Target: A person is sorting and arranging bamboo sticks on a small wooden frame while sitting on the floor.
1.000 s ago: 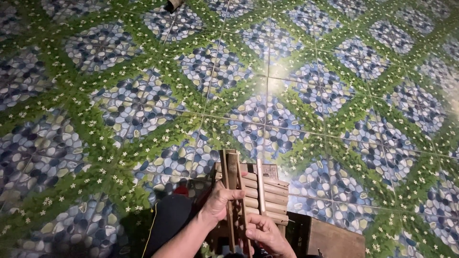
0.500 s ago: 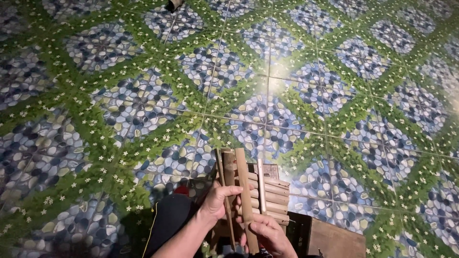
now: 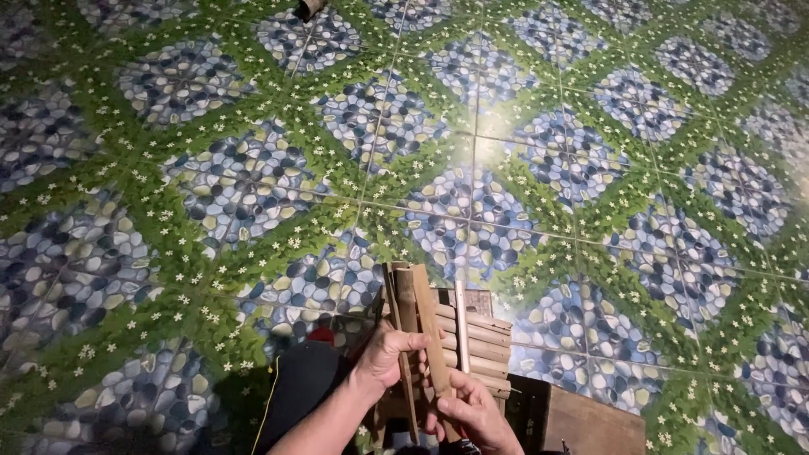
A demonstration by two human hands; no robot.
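So the left hand (image 3: 394, 350) was wrapped around a bundle of bamboo strips (image 3: 415, 324), fingers curled over the front of them, holding the strips upright with the tops fanning out a bit above the knuckles. The right hand (image 3: 472, 413) sat just below and to the right of that bundle, closed on the lower end of one strip, thumb pressed along it. Both hands were gripping, not open.

Right behind the bundle, touching or nearly so (hard to tell), was a small slatted wooden stool (image 3: 484, 345) with a pale thin stick (image 3: 462, 313) standing up along its left edge. To the left of the bundle, low down, there was a dark cloth-covered knee (image 3: 299, 392) with a thin yellow line on it, and a bit of something red (image 3: 320, 334) peeking out just above that. To the lower right of the bundle lay a flat brown board (image 3: 594, 421) on the floor.

Everything sat on a tiled floor (image 3: 253, 177) printed with blue pebbles and green leafy bands with tiny white flowers. Far above the bundle, at the top edge, a small dark object (image 3: 308, 8) poked in; couldn't make out what it was.
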